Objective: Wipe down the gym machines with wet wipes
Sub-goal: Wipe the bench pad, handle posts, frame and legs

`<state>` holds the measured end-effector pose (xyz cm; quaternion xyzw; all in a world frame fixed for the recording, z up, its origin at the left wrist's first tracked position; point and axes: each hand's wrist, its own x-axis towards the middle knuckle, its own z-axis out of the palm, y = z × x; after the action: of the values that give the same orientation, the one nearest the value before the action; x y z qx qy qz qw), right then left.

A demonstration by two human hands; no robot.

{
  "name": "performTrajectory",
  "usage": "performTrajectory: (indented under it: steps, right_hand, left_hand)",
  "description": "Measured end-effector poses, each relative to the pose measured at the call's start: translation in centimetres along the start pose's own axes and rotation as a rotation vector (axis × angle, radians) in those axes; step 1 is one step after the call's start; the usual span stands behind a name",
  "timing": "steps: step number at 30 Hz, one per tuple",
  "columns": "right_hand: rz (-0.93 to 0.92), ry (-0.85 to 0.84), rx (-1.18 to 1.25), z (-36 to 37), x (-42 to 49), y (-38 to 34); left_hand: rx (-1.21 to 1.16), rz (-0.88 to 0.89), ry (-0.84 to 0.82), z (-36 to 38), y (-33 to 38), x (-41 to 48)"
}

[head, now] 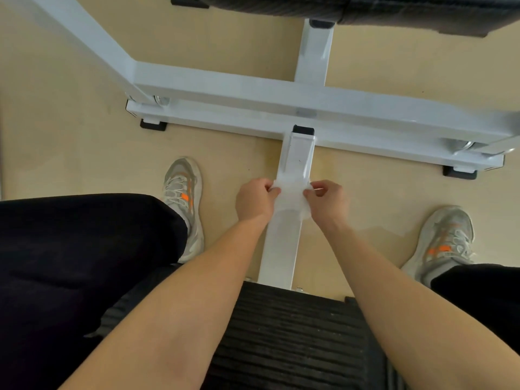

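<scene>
You pinch a thin white wet wipe [291, 197] between both hands, left hand [253, 199] and right hand [327, 199] each gripping an edge, stretched over the white square-tube metal frame bar [281, 243]. Step looks like unfolding or draping the wipe. Next: press it down and drag along the bar toward the ribbed black seat pad [289, 333].

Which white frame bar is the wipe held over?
The central bar running from the ribbed pad; left hand and right hand pinch the wipe over it. The crossbars lie beyond.
</scene>
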<state>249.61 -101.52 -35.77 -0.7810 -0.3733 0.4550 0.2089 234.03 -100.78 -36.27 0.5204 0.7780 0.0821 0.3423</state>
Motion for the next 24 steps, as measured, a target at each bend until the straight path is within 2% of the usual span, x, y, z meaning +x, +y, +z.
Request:
performTrajectory:
  steps: [2,6,13,19,24]
  right_hand:
    - [-0.043,0.027,0.082,-0.4,0.4,-1.3]
    - [-0.121,0.101,0.192,-1.0,2.1,-3.7]
    - [-0.13,0.074,0.259,-0.4,4.5,-5.4]
    - [-0.198,0.111,0.219,0.2,5.4,-5.6]
    - [-0.19,0.08,0.124,0.1,5.8,-4.9]
  left_hand:
    - [-0.051,0.045,0.072,-1.0,1.6,0.6]
    - [-0.184,0.024,0.179,-2.2,4.4,2.2]
    - [-0.436,-0.035,0.192,-0.9,5.6,4.0]
    - [-0.408,0.047,0.163,-0.3,6.1,4.4]
    - [-0.303,0.03,0.132,0.1,5.3,5.5]
